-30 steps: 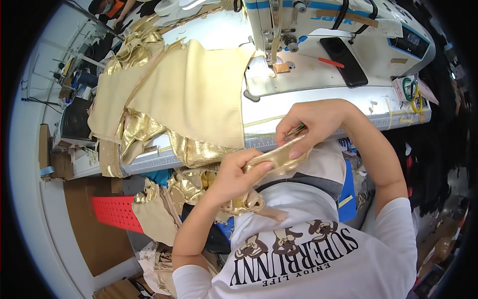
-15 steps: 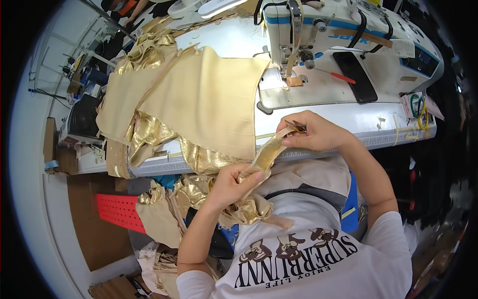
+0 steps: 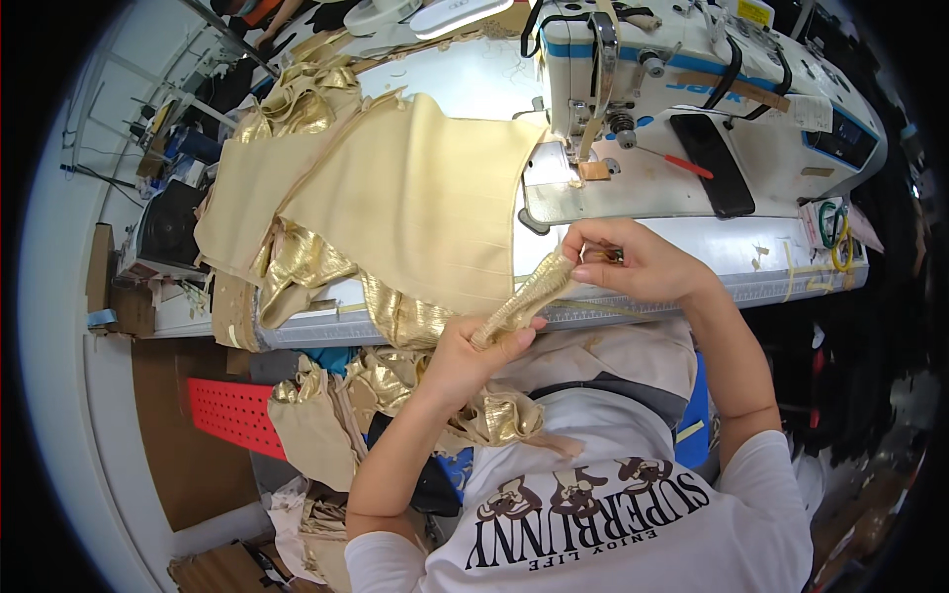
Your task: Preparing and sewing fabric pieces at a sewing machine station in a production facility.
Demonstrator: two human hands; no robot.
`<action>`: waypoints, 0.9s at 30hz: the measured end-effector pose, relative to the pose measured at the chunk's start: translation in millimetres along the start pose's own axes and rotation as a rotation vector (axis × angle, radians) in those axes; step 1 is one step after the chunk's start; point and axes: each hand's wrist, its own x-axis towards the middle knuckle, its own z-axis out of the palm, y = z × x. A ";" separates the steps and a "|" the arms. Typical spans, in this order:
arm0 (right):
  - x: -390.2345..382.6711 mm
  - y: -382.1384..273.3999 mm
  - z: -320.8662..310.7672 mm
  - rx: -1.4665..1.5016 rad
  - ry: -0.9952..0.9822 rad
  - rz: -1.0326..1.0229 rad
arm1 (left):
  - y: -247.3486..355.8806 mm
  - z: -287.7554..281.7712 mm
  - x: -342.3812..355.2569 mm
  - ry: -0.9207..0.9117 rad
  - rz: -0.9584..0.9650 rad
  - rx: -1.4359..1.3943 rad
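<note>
A narrow gold fabric strip runs diagonally between my hands above the table's front edge. My left hand is closed on its lower part. My right hand grips the upper end, with small dark metal snips also held in its fingers. Cream panels with shiny gold pieces under them cover the table left of my hands. Behind my right hand stands a white sewing machine, with a black phone and a red-handled tool on its bed.
A ruler edge runs along the table front. More gold and beige pieces lie below, beside a red perforated board. Coiled cables sit at the right end. A co-worker is at the far upper left.
The strip has risen from nearly level to a steeper diagonal as my right hand went up and turned. The snips now show less between its fingers. The view has shifted slightly.
</note>
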 end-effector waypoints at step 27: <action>29.7 0.6 9.3 0.216 0.206 -0.034 | -1.8 -14.5 25.7 0.047 0.103 -0.287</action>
